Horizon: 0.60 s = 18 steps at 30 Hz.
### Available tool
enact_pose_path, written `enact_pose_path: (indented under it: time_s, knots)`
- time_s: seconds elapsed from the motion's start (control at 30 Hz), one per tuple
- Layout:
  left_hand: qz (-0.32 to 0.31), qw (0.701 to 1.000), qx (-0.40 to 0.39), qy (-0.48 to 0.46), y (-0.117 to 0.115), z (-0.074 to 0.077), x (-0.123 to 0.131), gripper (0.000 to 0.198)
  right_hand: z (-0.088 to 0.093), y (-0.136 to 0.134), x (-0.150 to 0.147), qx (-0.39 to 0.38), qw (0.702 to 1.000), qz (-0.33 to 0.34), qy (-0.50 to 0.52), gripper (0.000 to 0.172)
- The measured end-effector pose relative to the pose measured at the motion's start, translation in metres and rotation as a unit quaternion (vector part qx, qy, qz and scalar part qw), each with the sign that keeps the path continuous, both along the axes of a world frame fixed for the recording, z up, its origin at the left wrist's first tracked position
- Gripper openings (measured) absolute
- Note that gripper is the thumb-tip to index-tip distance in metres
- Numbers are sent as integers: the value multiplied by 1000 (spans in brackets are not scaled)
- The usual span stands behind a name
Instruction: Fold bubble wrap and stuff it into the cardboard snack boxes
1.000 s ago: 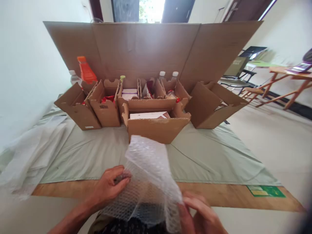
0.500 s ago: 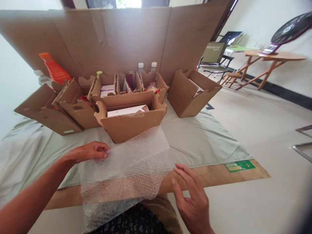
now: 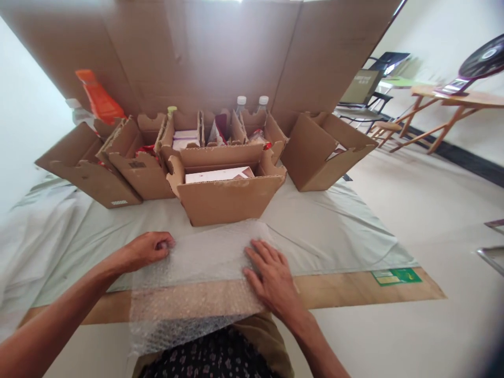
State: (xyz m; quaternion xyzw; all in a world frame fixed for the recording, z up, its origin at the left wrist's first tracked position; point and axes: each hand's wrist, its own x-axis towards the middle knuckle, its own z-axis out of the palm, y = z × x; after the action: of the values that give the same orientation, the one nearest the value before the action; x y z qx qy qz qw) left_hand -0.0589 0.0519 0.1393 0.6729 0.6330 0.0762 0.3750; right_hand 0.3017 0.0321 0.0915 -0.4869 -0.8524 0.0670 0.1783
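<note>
A sheet of clear bubble wrap (image 3: 197,294) lies over the cloth and the table's front edge, its near end hanging toward my lap. My left hand (image 3: 151,248) pinches the sheet's left edge between thumb and curled fingers. On the right side, my right hand (image 3: 271,273) rests on the wrap with fingers spread and palm down. Just beyond the sheet stands an open cardboard box (image 3: 232,202) with a white box (image 3: 218,175) inside it.
Several cardboard bins (image 3: 132,173) with packets and bottles stand in a row behind. Another cardboard bin (image 3: 315,157) stands at the right. A tall cardboard panel (image 3: 220,58) closes off the back. An orange bottle (image 3: 100,100) leans at the left. The wooden table edge (image 3: 354,291) shows in front.
My right hand has moved left and forward from beside the bubble wrap onto its right side. The sheet lies flatter. My left hand keeps its pinch, and the view has tilted downward.
</note>
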Motion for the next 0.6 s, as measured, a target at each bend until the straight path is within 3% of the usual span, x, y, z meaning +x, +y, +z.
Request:
enact_pose_path:
  time_s: [0.1, 0.2, 0.37, 0.5, 0.6]
  knots:
    - [5, 1000, 9, -11, -1, 1, -2, 27, 0, 3, 38, 51, 997, -60, -3, 33]
    - [12, 1000, 18, -13, -9, 5, -5, 30, 13, 13, 55, 61, 990, -125, 13, 27]
    - [52, 998, 26, -10, -32, 5, -20, 25, 23, 52, 34, 3, 983, -179, 47, 23]
    - [81, 995, -4, -55, -47, 1, -30, 25, 15, 74, 13, -33, 982, -152, 106, 15]
    - [128, 987, 5, -100, -51, 9, -31, 31, 17, 70, 16, -55, 973, -123, 186, 20]
